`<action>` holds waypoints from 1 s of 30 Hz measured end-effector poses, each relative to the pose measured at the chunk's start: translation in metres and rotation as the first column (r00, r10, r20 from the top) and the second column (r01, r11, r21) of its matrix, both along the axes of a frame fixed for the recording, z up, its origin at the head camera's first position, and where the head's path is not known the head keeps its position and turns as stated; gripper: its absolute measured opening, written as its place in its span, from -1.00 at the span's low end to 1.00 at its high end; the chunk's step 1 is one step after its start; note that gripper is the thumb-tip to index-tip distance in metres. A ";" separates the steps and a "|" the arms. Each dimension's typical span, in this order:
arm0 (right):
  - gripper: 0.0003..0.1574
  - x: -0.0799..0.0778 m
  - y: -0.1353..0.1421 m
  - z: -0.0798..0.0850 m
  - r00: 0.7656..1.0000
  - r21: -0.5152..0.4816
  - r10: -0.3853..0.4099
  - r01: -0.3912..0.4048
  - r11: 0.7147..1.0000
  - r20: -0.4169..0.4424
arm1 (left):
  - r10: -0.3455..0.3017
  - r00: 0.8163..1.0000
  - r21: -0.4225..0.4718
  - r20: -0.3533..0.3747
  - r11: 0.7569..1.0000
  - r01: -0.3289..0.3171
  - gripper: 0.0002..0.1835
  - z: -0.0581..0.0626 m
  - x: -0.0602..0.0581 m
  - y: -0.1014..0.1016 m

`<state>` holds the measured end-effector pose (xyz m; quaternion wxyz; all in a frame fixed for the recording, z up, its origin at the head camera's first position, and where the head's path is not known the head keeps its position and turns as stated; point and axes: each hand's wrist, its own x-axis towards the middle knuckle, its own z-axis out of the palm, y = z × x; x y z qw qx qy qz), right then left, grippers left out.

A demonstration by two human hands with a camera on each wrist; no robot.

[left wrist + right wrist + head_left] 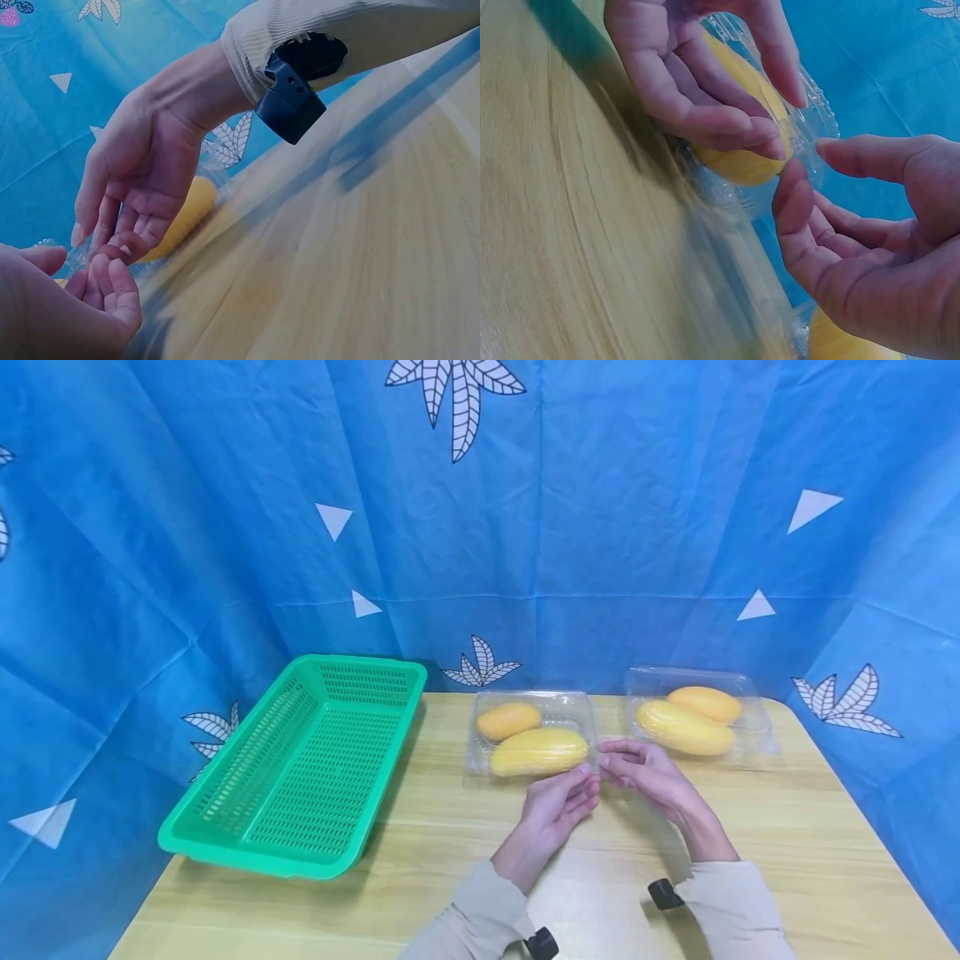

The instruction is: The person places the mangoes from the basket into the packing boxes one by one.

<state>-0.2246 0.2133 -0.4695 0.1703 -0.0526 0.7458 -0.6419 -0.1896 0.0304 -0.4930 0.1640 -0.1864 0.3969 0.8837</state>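
Observation:
A clear plastic box (558, 703) with a hinged-looking lid holds a long yellow fruit (538, 752) and a smaller orange-yellow, mango-like fruit (508, 721). Both hands meet at its right front corner. My right hand (651, 774) pinches the box's edge there, thumb and index finger bent toward each other in the right wrist view. My left hand (553, 802) touches the same corner, its thumb and fingers apart on either side; whether it grips the edge is unclear. The left fingers (727, 131) partly cover the long fruit in the right wrist view.
To the right stands a second clear box (750, 693) with a yellow fruit (684, 727) and an orange-yellow one (705, 702). A green slotted basket (360, 827) sits on the left of the wooden table (420, 893). A blue patterned curtain (600, 527) hangs behind.

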 end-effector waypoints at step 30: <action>-0.45 -0.006 -0.011 0.001 0.980 -0.002 -0.194 0.194 0.981 0.049 | 0.115 0.990 -0.083 0.080 0.991 -0.108 -0.79 0.006 -0.014 0.024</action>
